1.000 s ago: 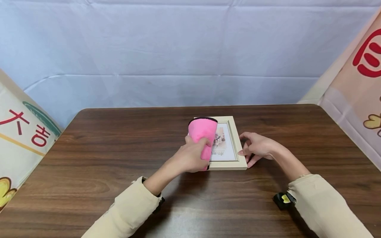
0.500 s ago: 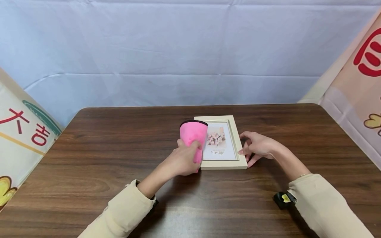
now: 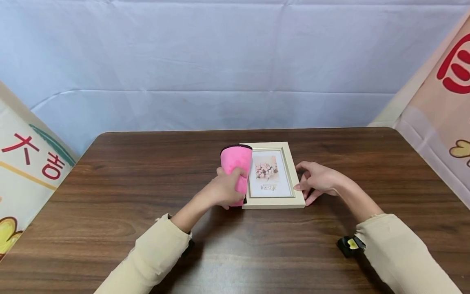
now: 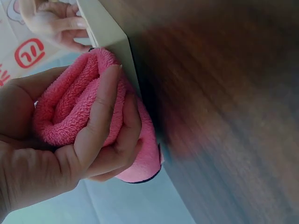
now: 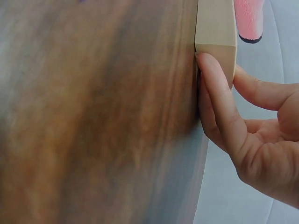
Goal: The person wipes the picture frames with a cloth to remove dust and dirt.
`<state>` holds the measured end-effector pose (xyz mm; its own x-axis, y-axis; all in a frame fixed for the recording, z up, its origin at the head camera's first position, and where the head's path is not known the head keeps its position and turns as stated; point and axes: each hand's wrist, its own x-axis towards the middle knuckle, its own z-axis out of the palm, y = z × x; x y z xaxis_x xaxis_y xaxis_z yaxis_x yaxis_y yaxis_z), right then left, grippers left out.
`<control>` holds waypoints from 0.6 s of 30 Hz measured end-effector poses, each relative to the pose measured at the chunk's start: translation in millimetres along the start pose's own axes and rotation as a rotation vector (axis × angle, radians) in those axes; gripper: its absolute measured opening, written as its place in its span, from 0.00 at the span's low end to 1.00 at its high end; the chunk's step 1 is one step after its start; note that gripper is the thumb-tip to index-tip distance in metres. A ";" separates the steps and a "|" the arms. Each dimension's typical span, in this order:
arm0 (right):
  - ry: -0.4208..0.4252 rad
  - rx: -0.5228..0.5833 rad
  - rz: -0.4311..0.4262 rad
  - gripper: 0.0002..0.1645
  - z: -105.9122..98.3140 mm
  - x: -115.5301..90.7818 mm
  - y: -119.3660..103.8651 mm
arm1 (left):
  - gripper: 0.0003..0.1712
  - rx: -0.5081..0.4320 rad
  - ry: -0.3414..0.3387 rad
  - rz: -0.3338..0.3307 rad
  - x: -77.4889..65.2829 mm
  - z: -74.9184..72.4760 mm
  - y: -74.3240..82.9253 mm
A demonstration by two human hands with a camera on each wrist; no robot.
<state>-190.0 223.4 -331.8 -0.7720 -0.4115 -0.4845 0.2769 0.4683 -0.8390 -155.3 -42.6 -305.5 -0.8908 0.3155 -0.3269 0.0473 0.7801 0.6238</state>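
Work with the cloth (image 3: 236, 158) seems under way, the remainder unclear: the left hand (image 3: 225, 188) curls its fingers round it at the left edge of the picture frame (image 3: 273, 202), whose right edge the right hand (image 3: 318, 179) pinches.

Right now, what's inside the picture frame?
A flower print above "free style". In the head view, the pink cloth hides most of the picture frame's left border; anything behind the print is covered.

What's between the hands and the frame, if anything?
Left hand: the pink cloth it grips lies between its palm and the picture frame, along the frame's left side; can't tell whether a fingertip touches. Right hand: nothing visible; its fingers touch the frame's right edge.
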 end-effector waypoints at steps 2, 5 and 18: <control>0.000 0.002 0.001 0.38 0.0 -0.2 -0.1 | 0.25 -0.004 -0.001 -0.007 4.9 -2.3 0.1; 0.001 0.002 0.004 0.38 0.2 -0.6 -0.6 | 0.26 -0.015 -0.005 -0.016 13.0 -5.6 -0.2; 0.003 0.004 0.002 0.37 0.9 -1.8 -1.7 | 0.29 -0.113 -0.025 -0.092 46.3 -19.7 -3.8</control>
<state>-188.6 222.6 -329.7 -0.7733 -0.4083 -0.4851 0.2802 0.4662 -0.8391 -205.7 -41.6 -309.1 -0.8774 0.2602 -0.4031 -0.0863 0.7409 0.6660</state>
